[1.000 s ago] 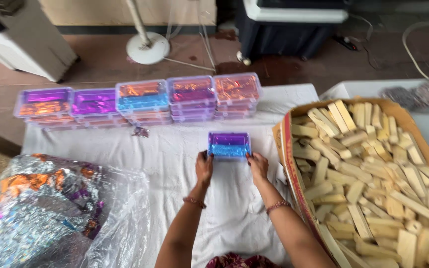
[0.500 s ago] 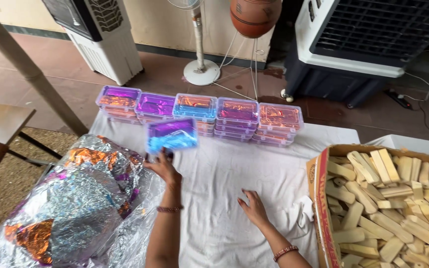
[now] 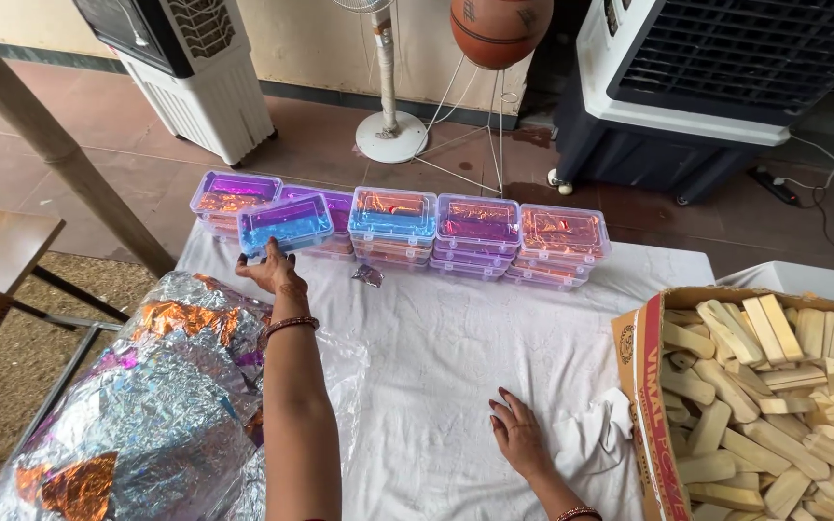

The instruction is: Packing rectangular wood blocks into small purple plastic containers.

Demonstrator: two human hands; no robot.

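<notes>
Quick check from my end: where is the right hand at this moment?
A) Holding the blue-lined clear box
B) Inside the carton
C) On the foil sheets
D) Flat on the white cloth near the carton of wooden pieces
D: the right hand lies palm-down on the white cloth, just left of the carton, while the left hand holds the blue-lined clear box.

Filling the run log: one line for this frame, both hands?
left hand: holds blue-foil clear box at row of stacked boxes | right hand: flat on white cloth, empty | carton of wooden sticks right
</notes>
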